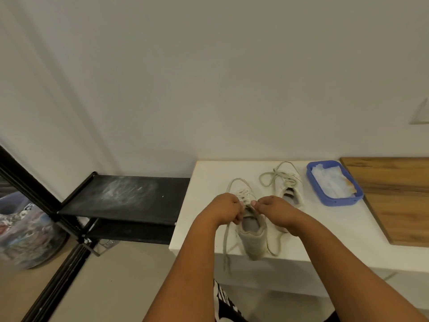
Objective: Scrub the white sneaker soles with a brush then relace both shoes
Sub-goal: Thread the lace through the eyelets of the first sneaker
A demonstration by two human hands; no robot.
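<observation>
Relacing appears under way: the left hand [228, 208] and right hand [270, 209] each pinch the lace [226, 238] over the near sneaker [251, 238] at the desk [209, 228] edge; the second sneaker [287, 184] waits behind. Threading the next eyelet likely follows.

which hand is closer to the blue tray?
Right. The right hand pinches the lace at the near sneaker, with the far sneaker between it and the blue tray. The left hand grips the lace further left.
</observation>
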